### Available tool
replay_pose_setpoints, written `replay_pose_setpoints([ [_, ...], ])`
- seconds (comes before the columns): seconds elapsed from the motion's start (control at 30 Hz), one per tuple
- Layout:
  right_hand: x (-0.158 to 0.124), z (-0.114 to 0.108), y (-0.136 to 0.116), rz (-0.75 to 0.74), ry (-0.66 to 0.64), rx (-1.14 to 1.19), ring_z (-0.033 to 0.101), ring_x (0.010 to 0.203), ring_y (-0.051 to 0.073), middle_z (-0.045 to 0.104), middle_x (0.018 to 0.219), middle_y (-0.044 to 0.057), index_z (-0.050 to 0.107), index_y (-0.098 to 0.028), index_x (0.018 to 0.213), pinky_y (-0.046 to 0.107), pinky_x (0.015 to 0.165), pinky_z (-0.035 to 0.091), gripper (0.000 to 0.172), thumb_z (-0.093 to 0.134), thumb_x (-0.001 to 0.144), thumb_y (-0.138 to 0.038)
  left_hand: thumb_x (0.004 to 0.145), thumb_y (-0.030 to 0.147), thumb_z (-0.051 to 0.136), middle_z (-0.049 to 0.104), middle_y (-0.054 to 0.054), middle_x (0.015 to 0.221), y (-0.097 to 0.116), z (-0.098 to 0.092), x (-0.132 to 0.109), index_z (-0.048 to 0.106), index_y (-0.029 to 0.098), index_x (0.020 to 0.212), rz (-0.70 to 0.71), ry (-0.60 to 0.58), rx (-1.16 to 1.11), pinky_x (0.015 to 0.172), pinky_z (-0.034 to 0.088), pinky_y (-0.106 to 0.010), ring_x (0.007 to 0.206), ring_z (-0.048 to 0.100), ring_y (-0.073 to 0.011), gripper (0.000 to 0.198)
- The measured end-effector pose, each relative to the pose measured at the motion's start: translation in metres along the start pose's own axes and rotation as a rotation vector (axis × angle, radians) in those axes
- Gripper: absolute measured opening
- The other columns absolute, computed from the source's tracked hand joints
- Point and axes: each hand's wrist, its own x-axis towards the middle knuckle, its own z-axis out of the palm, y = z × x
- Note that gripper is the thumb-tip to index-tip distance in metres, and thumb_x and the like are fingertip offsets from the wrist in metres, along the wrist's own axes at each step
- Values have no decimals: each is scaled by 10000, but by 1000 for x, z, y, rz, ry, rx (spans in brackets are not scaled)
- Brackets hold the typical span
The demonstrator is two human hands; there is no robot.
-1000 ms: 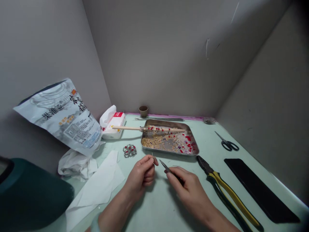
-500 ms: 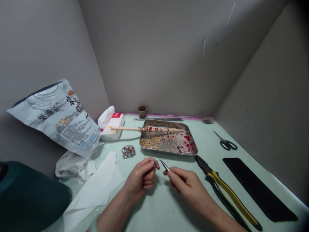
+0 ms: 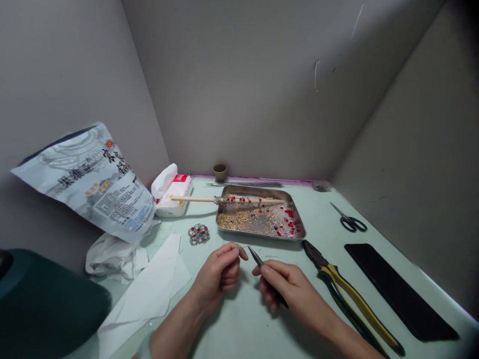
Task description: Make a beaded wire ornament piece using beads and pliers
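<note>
Largest first. Steel tray (image 3: 258, 236) of beads, centre of frame: unmoved on the table, wooden stick (image 3: 192, 199) lying across it.

Hands, lower centre. Left hand (image 3: 220, 269): half-curled, thumb against the index finger, much as half a second ago. The thin upright sliver above its fingertips one second back no longer shows; cannot tell whether anything is pinched there. Right hand (image 3: 284, 281): thumb and forefinger pinch a pointed tool (image 3: 255, 257); lower fingers now loosen beneath it, and more of the dark handle shows than in the last view. Reads as a regrip or a roll of the tool, a pause between bites; work probably still at the left fingertips.

Tool, just right of the left fingertips, not touching them. Tip points to upper left; long axis slants down to lower right, under the palm, a shade steeper than before. Whether its tip is parted: too small to tell.
</note>
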Motion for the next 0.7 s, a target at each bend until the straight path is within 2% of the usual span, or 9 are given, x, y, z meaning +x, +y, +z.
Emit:
replay_pose_setpoints([
  [0.17, 2, 1, 0, 14, -19, 58, 497, 534, 102, 547, 697, 9, 622, -135, 915, 224, 480, 399, 361, 496, 875, -470, 872, 384, 520, 191, 114, 471, 0, 1, 1, 551, 167, 830, 14, 10, 39, 404, 71, -194, 430, 77, -48, 224],
  [0.33, 1, 1, -3, -49, 51, -142, 423, 485, 87, 479, 575, -24, 613, -146, 774, 211, 457, 310, 346, 465, 899, -432, 867, 397, 528, 195, 116, 465, -2, -2, 2, 548, 165, 836, 23, -2, 76, 409, 71, -200, 427, 80, -48, 235],
  [0.53, -1, 2, -6, -227, 177, -406, 436, 570, 114, 460, 574, -21, 556, -162, 645, 228, 529, 315, 373, 433, 924, -375, 861, 411, 535, 207, 115, 467, 0, -2, 1, 519, 173, 807, -4, -2, 106, 416, 81, -203, 429, 93, -48, 244],
  [0.7, -2, 0, -3, -451, 264, -660, 530, 669, 147, 588, 714, 25, 629, -170, 782, 253, 630, 368, 307, 402, 946, -297, 854, 418, 534, 194, 118, 458, 2, 0, 1, 490, 186, 775, -62, 11, 125, 410, 78, -206, 421, 87, -49, 249],
])
